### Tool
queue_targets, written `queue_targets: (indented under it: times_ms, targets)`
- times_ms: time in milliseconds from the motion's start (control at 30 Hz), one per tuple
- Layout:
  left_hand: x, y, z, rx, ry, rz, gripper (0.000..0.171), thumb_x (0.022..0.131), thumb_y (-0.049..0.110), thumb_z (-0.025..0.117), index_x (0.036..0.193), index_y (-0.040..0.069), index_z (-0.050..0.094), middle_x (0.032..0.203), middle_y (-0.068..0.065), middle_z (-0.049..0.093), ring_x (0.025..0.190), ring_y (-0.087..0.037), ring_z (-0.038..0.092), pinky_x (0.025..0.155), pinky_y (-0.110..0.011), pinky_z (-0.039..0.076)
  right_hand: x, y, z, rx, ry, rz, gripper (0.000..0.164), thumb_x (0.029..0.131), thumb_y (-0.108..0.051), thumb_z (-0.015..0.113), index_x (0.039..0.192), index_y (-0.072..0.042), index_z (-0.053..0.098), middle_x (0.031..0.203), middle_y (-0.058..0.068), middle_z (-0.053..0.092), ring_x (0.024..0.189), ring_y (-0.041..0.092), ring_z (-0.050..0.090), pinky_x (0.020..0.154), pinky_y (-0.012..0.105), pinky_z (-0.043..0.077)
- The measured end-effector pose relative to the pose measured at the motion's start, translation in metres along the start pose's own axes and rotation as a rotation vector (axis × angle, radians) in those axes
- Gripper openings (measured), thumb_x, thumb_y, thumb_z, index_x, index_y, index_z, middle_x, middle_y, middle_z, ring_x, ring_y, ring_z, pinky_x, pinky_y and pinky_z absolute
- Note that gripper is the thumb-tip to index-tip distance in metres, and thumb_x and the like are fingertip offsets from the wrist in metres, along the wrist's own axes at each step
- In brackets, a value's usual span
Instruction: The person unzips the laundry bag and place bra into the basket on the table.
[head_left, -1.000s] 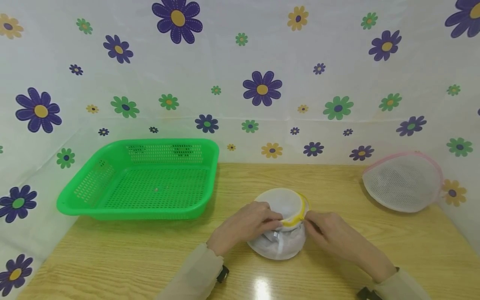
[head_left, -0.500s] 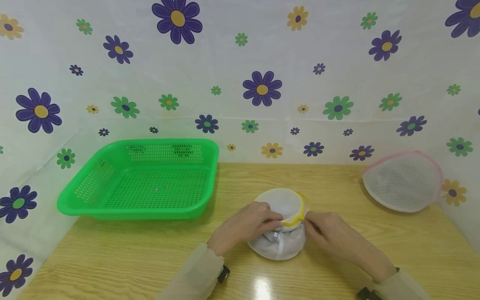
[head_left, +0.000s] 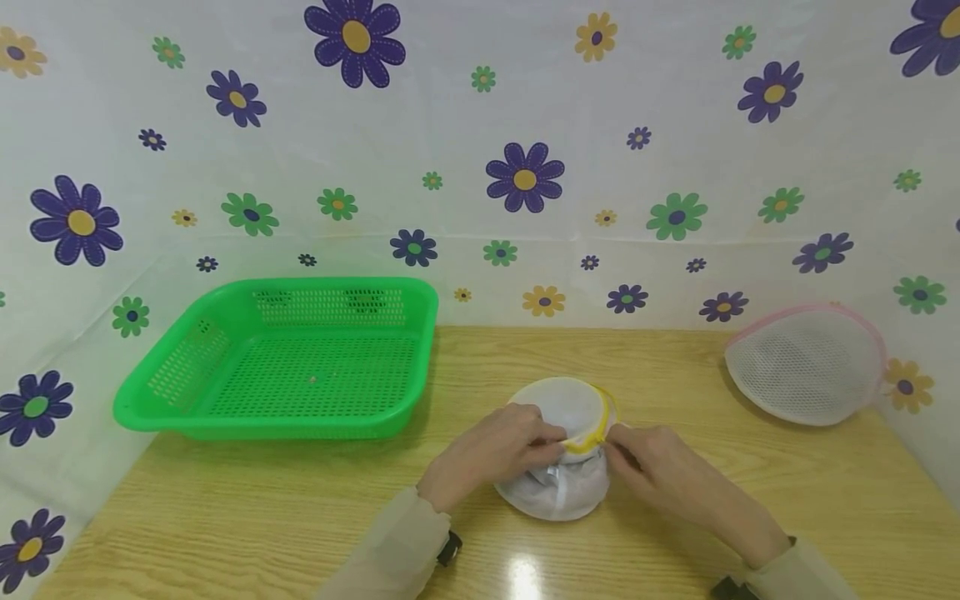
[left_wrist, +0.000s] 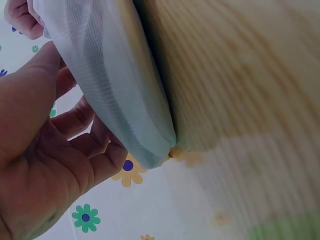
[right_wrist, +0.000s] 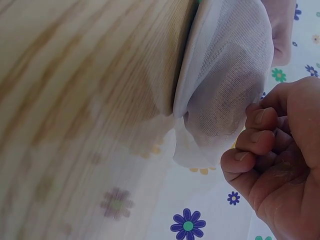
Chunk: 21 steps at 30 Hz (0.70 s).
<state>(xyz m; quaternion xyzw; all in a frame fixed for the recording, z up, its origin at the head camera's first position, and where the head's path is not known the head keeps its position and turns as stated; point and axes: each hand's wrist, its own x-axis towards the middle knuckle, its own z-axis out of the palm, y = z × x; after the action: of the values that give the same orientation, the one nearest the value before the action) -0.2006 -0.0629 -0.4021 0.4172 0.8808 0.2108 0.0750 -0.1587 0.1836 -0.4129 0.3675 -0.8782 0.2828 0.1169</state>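
Observation:
A round white mesh laundry bag [head_left: 558, 498] with a yellow zipper [head_left: 584, 446] stands on the table, its top facing up and its side wall crumpled. My left hand [head_left: 491, 452] grips its upper edge from the left, thumb and fingers near the zipper. At the right end of the yellow band, my right hand [head_left: 663, 475] pinches the edge by the zipper between thumb and curled forefinger. In the left wrist view the bag's mesh wall [left_wrist: 102, 65] partly hides the left fingertips. Mesh [right_wrist: 225, 85] bulges before the right hand's curled fingers in the right wrist view.
A green plastic basket [head_left: 262, 423] with perforated walls stands on the left of the wooden table [head_left: 247, 517]. Toward the back right corner lies another white mesh bag [head_left: 806, 367] with pink trim. A flower-patterned sheet [head_left: 450, 125] hangs behind the table.
My right hand has shifted very slightly left along the yellow zipper. The left hand keeps its grip, and the bag stays in place.

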Motion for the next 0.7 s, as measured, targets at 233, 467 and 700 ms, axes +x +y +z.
queue_targets:
  times_ms: [233, 467, 700]
  targets:
    - [0.0005, 0.0, 0.0001, -0.028, 0.007, 0.0, 0.027, 0.104, 0.025, 0.061, 0.078, 0.019, 0.058, 0.068, 0.007, 0.045, 0.065, -0.005, 0.04, 0.06, -0.016, 0.032, -0.0007, 0.0003, 0.0001, -0.005, 0.006, -0.006, 0.026, 0.094, 0.002, 0.063, 0.079, -0.018, 0.054, 0.066, -0.018, 0.041, 0.06, -0.01, 0.031, 0.048, 0.013, 0.033]
    - [0.0013, -0.0013, 0.0015, -0.038, 0.012, -0.001, 0.027, 0.104, 0.026, 0.061, 0.078, 0.019, 0.058, 0.068, 0.008, 0.044, 0.064, -0.004, 0.04, 0.059, -0.016, 0.032, 0.0006, -0.0019, -0.0007, 0.01, -0.032, 0.024, 0.027, 0.095, 0.002, 0.062, 0.078, -0.018, 0.054, 0.066, -0.017, 0.041, 0.06, -0.01, 0.032, 0.049, 0.013, 0.034]
    - [0.0014, -0.0011, 0.0011, -0.05, 0.011, -0.003, 0.028, 0.104, 0.026, 0.06, 0.077, 0.02, 0.057, 0.067, 0.008, 0.043, 0.063, -0.002, 0.039, 0.058, -0.015, 0.031, 0.0007, -0.0032, -0.0009, 0.024, -0.034, 0.02, 0.027, 0.095, 0.002, 0.062, 0.078, -0.018, 0.054, 0.065, -0.018, 0.039, 0.059, -0.01, 0.031, 0.048, 0.013, 0.032]
